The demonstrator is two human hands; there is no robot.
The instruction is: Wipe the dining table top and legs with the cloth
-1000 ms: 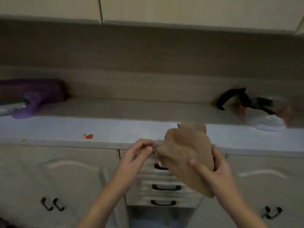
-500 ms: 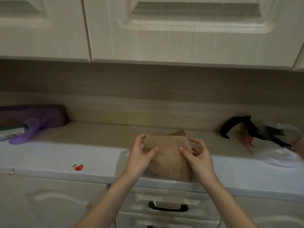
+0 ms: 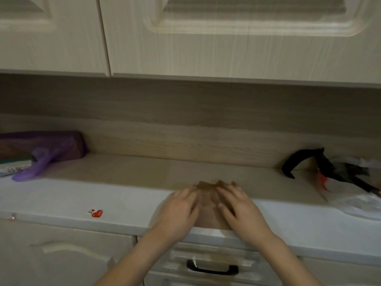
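The brown cloth lies flat on the front strip of the countertop, its near edge at the counter's lip. Both hands lie on top of it. The left hand covers its 9 o'clock side and the right hand its 3 o'clock side, so only a middle band and the far fringe at 12 o'clock show between and beyond the fingers. Neither hand grips. The fingers are stretched out fairly straight, palms down, pressing on the fabric, though blur softens the fingertips. From the cloth, a small heart sticker sits on the counter at 9 o'clock, well apart. A purple bag rests at 10 o'clock against the back wall. A black curved item and a clear plastic bag lie at 2 to 3 o'clock. A black drawer handle is at 6 o'clock, below the counter edge.
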